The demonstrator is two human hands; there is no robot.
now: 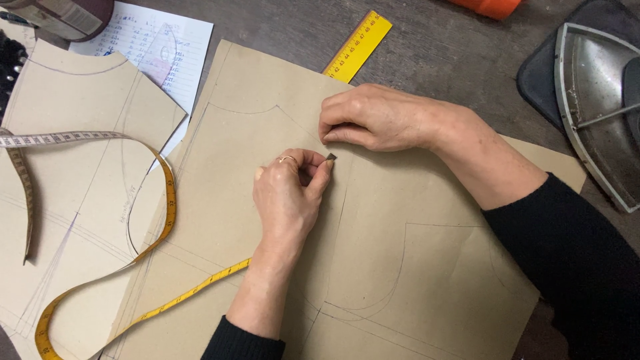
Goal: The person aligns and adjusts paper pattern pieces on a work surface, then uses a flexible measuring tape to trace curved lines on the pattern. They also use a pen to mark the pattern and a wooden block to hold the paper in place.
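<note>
While my left hand pinches a small dark piece of tailor's chalk between thumb and curled fingers, its tip rests on the large brown paper pattern spread over the grey worktable, right beside a pencilled line running down from a drawn neckline curve. My right hand lies just above it, fingers bent and pressed flat on the same sheet, holding nothing, with its fingertips almost touching the chalk. A yellow tape measure loops across a second brown pattern piece to my left and runs under my left forearm. A yellow ruler pokes out from beneath the top edge of the big sheet, near a white sheet of handwritten notes. A metal iron rest sits well apart at the far right.
</note>
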